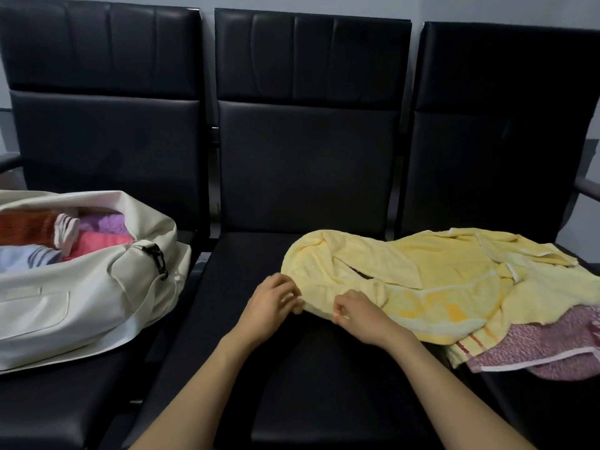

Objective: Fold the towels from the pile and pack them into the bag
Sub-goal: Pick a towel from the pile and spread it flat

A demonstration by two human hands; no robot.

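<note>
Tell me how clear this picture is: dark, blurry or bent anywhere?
Head view: dim, even light, so the black seats lose detail apart from a faint sheen on the backrests; the yellow towel and cream bag stand out brightest; the wide lens bows the outer chair backs; the left hand has slightly smeared fingers.

This looks like a waiting room: three linked black padded seats (308,170) run from nine to three o'clock, with metal armrests (586,189) at the ends and a plain grey wall (470,9) at twelve.
</note>
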